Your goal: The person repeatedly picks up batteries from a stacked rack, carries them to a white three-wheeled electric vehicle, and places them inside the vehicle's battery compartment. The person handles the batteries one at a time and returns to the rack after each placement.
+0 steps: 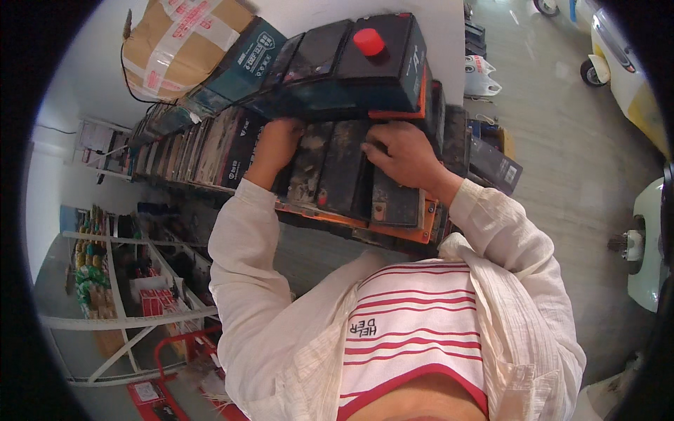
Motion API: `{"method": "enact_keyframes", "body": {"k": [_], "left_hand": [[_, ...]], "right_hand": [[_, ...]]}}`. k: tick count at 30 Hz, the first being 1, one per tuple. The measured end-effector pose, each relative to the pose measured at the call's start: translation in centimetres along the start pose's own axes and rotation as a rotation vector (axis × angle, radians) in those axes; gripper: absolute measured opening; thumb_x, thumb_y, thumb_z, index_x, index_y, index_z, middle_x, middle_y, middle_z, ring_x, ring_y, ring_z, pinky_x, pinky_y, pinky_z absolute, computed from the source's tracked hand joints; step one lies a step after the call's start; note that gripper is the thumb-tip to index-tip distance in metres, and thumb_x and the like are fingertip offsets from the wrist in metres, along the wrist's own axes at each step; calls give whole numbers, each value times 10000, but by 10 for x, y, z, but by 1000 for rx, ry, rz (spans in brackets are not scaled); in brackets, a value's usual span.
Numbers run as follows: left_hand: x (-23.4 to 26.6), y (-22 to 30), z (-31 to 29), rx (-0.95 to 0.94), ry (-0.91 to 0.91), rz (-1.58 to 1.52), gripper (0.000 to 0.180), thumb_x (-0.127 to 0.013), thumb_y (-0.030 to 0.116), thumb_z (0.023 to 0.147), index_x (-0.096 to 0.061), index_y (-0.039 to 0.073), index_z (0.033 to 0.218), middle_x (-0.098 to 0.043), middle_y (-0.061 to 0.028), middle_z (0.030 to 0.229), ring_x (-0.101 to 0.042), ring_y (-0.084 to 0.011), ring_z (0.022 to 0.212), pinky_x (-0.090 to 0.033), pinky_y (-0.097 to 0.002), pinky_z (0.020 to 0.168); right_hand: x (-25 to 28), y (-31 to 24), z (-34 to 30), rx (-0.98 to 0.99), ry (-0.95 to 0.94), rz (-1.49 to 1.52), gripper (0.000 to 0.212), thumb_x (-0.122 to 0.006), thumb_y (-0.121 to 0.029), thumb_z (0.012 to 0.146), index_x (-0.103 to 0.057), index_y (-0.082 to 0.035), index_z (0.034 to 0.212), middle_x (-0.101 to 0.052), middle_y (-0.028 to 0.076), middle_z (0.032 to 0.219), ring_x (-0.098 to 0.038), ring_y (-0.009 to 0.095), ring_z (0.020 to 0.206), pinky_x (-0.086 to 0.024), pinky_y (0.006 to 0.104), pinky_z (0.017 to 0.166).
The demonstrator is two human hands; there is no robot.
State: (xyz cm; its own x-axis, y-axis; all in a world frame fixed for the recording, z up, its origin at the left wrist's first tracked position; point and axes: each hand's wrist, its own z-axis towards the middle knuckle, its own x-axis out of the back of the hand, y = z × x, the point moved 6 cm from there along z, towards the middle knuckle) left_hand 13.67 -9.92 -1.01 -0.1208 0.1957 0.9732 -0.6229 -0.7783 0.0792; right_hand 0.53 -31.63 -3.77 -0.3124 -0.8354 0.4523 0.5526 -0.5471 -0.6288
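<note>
Dusty black batteries (pixel 344 168) stand side by side in an orange tray (pixel 400 231) in front of me. My left hand (pixel 279 144) rests at their far left end, its fingers curled and partly hidden. On the right, my right hand (pixel 404 149) has its fingers bent over the far top edge of a dusty battery, thumb tucked inward. Just beyond both hands sits a raised row of cleaner dark batteries (pixel 316 59). A round red cap (pixel 369 42) lies on top of the rightmost one.
A taped cardboard box (pixel 182 42) is at the back left, beside a long row of upright flat boxes (pixel 189 151). At the left stands a white metal rack (pixel 126 323). A dark box (pixel 495 165) lies right of the batteries, and parked scooters (pixel 625 70) line the far right floor.
</note>
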Motion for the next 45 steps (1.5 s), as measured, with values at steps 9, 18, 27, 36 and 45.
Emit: {"method": "enact_keyframes", "body": {"k": [9, 18, 27, 36, 45], "left_hand": [[-13, 4, 3, -13, -60, 173, 190, -606, 77, 837, -738, 60, 972, -677, -228, 940, -662, -399, 876, -541, -461, 738], [-9, 21, 4, -38, -89, 316, 130, -581, 86, 843, -698, 41, 880, -673, -217, 907, -656, -416, 835, -542, -484, 719], [-15, -5, 10, -38, -92, 41, 159, -639, 88, 812, -736, 41, 928, -685, -207, 938, -655, -401, 872, -529, -446, 752], [-19, -14, 10, -107, -40, -53, 123, -687, 50, 760, -736, 32, 872, -700, -174, 923, -672, -352, 862, -534, -409, 753], [-15, -12, 5, -72, -11, -96, 175, -696, 38, 770, -727, 34, 942, -708, -161, 936, -680, -339, 859, -534, -387, 766]], "right_hand": [[-1, 2, 1, -69, -73, -4, 205, -640, -240, 858, -643, -36, 840, -629, 179, 792, -607, 389, 811, -470, 477, 725], [-3, 6, 0, -42, -32, -23, 228, -644, -257, 852, -643, -30, 819, -629, 194, 775, -609, 401, 794, -471, 494, 709], [-1, 3, 1, -18, -16, 3, 224, -637, -253, 845, -646, -35, 795, -627, 195, 747, -612, 405, 759, -475, 509, 685], [-3, 3, 0, -64, -97, -16, 189, -651, -231, 859, -652, -42, 874, -650, 163, 841, -617, 371, 849, -477, 460, 749], [-2, 3, 0, -38, -62, -18, 200, -643, -239, 859, -654, -39, 855, -642, 176, 810, -613, 384, 824, -476, 476, 738]]}}
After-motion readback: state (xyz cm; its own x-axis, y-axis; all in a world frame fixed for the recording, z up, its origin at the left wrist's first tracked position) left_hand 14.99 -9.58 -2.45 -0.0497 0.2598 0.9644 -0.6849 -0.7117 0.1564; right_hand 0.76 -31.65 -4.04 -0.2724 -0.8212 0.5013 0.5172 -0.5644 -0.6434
